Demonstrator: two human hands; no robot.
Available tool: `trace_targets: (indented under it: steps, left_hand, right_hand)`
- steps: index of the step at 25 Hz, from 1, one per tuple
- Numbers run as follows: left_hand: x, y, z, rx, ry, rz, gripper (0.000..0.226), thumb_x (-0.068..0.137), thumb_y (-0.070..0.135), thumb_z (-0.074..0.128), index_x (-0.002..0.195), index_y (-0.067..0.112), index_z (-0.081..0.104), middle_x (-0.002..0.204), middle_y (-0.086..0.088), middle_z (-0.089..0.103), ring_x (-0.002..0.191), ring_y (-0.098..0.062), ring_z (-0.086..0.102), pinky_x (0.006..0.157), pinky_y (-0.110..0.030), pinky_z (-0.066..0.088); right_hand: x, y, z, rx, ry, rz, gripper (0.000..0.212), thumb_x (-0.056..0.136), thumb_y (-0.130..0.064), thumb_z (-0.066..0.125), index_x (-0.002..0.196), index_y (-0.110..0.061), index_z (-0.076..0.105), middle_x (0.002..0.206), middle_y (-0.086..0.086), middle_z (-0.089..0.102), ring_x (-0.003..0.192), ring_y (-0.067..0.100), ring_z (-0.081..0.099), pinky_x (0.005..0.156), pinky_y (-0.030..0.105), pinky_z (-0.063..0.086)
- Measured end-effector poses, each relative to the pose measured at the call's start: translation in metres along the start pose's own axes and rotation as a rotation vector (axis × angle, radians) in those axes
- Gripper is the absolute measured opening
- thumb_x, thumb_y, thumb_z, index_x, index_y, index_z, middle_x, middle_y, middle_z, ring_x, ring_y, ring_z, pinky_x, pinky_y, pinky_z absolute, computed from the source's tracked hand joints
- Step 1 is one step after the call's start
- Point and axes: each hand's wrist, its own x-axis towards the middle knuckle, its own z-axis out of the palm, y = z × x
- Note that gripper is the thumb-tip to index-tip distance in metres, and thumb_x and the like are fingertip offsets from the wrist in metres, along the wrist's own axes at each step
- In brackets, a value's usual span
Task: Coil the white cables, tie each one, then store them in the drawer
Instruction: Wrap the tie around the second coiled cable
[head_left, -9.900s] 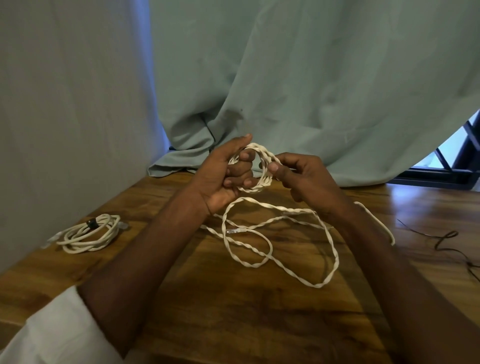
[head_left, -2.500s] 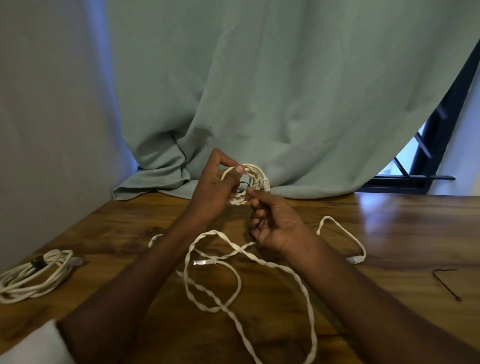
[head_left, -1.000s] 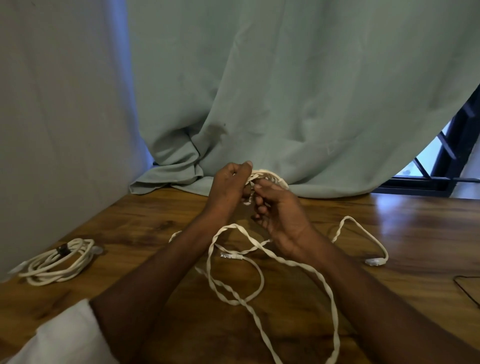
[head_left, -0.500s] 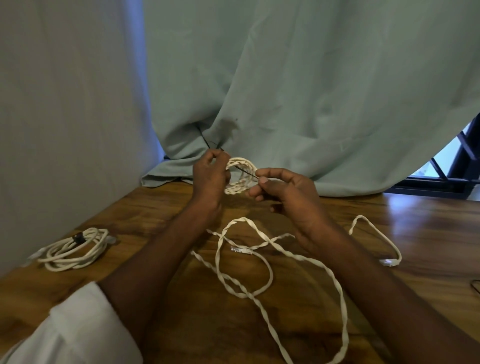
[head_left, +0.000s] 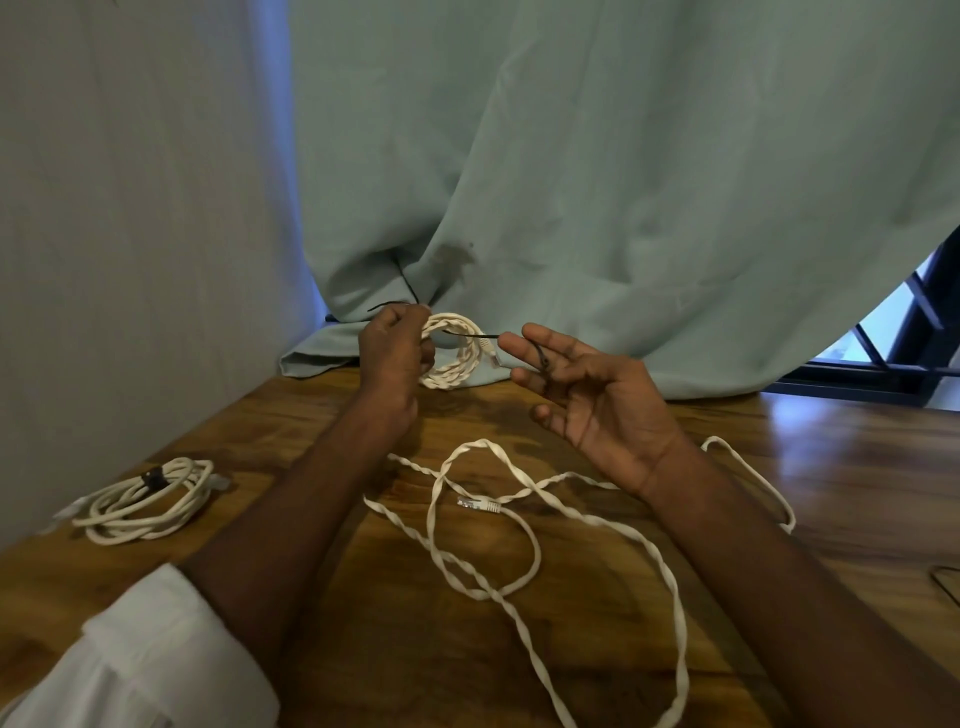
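While gripped, coil (head_left: 457, 353) (leftward) beside fingers (head_left: 511, 343)

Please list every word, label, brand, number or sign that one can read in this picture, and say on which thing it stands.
None: no readable text shows anywhere.
The coil held by the left hand: no print visible.
The loose cable and its plug: no marking can be made out.
The tied bundle, the curtain and the table: no lettering.

A rolled-up white cloth shirt sleeve (head_left: 140, 660) covers the left upper forearm; the right forearm (head_left: 810, 597) is bare, both hands ungloved.
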Motion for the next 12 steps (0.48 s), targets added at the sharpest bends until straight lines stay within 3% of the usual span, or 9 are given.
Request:
trace_targets:
  steps: [3, 6, 12]
  left_hand:
    - [-0.0016, -0.0006, 0.0008, 0.006, 0.001, 0.002, 0.013, 0.101, 0.013, 0.062, 0.088, 0.009, 0.063, 0.06, -0.004, 0.047, 0.046, -0.01, 0.038, 0.041, -0.021, 0.031]
    - [-0.0018, -0.0014, -0.0002, 0.019, -0.006, 0.011, 0.019, 0.101, 0.013, 0.061, 0.082, 0.012, 0.061, 0.062, -0.006, 0.047, 0.047, -0.01, 0.038, 0.042, -0.02, 0.03]
    - [-0.0002, -0.0037, -0.0013, 0.048, -0.018, -0.018, 0.022, 0.101, 0.013, 0.06, 0.079, 0.014, 0.058, 0.059, -0.005, 0.045, 0.047, -0.011, 0.036, 0.042, -0.021, 0.029]
  right_hand:
    - [0.0015, 0.0028, 0.0004, -0.113, -0.004, -0.056, 0.049, 0.094, 0.006, 0.043, 0.135, -0.013, 0.062, 0.131, 0.004, 0.073, 0.106, 0.017, 0.07, 0.076, 0.031, 0.045]
    - [0.0004, 0.0048, 0.0026, -0.208, 0.009, -0.098, 0.039, 0.099, -0.001, 0.052, 0.133, -0.016, 0.064, 0.129, 0.002, 0.074, 0.108, 0.018, 0.07, 0.078, 0.032, 0.046]
    - [-0.0004, 0.0065, 0.0037, -0.51, 0.085, -0.28, 0.025, 0.103, -0.01, 0.059, 0.127, -0.017, 0.066, 0.117, -0.004, 0.079, 0.103, 0.02, 0.074, 0.068, 0.03, 0.051]
